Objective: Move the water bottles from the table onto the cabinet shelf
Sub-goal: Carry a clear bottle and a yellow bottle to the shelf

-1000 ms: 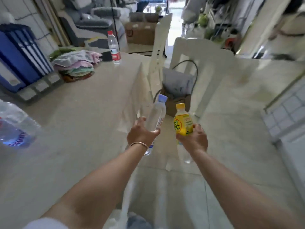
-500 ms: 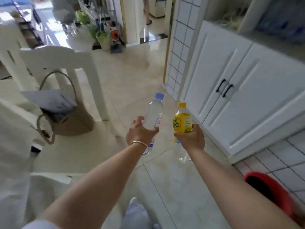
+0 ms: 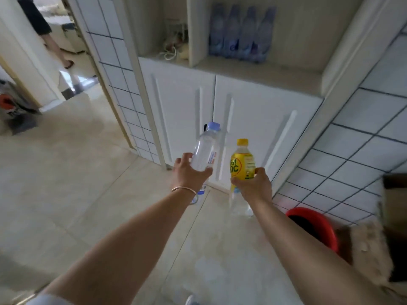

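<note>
My left hand (image 3: 189, 172) grips a clear water bottle (image 3: 206, 149) with a pale blue cap, tilted slightly right. My right hand (image 3: 253, 184) holds a yellow-labelled bottle (image 3: 241, 161) with a yellow cap, upright. Both bottles are held out in front of the white cabinet (image 3: 248, 111), below its open shelf (image 3: 259, 70). Several blue-tinted water bottles (image 3: 241, 34) stand in a row at the back of that shelf. The table is out of view.
The left shelf compartment holds cords and small items (image 3: 174, 48). A red bucket (image 3: 315, 225) stands on the floor at the right, beside a cardboard box (image 3: 394, 216). Another person's legs (image 3: 55, 40) show in the doorway at the upper left. Tiled walls flank the cabinet.
The view has swung from the table past the chair to face the cabinet straight on. Both hands keep their bottles, now closer to the cabinet doors; the shelf has come into view.
</note>
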